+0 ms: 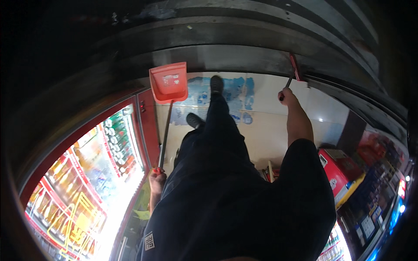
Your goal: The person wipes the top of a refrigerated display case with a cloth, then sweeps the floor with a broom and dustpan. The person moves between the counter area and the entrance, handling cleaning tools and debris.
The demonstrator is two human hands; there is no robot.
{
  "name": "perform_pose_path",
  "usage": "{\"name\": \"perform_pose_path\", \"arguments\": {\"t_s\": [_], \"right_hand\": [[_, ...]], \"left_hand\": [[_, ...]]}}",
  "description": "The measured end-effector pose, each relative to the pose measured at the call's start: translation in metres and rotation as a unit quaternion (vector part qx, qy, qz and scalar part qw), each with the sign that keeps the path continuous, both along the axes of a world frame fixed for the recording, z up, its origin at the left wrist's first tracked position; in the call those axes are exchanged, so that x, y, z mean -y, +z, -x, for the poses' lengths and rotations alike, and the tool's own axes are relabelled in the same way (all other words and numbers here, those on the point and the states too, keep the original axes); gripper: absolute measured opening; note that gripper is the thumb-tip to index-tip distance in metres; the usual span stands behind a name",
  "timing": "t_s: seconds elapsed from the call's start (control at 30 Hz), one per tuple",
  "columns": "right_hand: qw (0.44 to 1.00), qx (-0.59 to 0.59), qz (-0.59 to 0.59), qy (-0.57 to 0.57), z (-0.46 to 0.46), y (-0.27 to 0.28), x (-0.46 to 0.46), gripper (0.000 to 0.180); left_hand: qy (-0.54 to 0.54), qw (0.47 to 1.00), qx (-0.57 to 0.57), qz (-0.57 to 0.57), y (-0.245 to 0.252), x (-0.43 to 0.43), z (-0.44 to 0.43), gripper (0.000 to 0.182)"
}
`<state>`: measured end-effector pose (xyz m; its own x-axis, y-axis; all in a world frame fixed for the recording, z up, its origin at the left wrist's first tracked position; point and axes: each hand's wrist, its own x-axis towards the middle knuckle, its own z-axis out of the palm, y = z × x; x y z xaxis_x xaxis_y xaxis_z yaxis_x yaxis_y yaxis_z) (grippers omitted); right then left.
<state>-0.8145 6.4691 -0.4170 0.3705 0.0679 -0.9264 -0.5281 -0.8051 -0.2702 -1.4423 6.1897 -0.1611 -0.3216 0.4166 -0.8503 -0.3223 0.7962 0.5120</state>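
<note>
A red long-handled plastic dustpan (168, 81) is held out ahead on the left, its pan over the edge of the tiled floor. My left hand (157, 179) grips the top of its metal handle, low at my side. On the right, my arm reaches forward, and my right hand (287, 97) is closed around the dark handle of a red-headed broom (295, 67). The broom head lies at the border between the light tiles and the dark step; its bristles cannot be made out. Both my shoes, one ahead of the other, are on the tiles.
A lit drinks fridge (98, 163) full of bottles lines the left side. Dark steps (209, 32) run across the front beyond the tiled floor (267, 130), which has worn blue patches. At right are a red box (339, 166) and a cluttered counter (365, 208).
</note>
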Motion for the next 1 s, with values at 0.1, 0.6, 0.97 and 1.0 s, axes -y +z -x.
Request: {"name": "perform_pose_path", "arguments": {"t_s": [0.1, 0.6, 0.97, 1.0], "right_hand": [[0.991, -0.101, 0.026, 0.081, 0.134, -0.037, -0.02, 0.01], [0.611, -0.711, 0.095, -0.335, 0.523, 0.052, -0.214, 0.008], [0.897, -0.215, -0.204, 0.329, 0.238, 0.112, 0.114, 0.025], [0.907, -0.13, -0.192, 0.352, 0.236, 0.119, 0.163, 0.025]], "left_hand": [[0.007, 1.0, -0.016, 0.006, 0.024, -0.003, -0.025, 0.016], [-0.012, 0.993, -0.105, 0.054, 0.027, 0.006, -0.044, 0.011], [-0.209, 0.977, 0.027, -0.021, -0.072, -0.106, 0.117, 0.013], [-0.252, 0.968, 0.005, -0.007, -0.07, -0.136, 0.114, 0.013]]}}
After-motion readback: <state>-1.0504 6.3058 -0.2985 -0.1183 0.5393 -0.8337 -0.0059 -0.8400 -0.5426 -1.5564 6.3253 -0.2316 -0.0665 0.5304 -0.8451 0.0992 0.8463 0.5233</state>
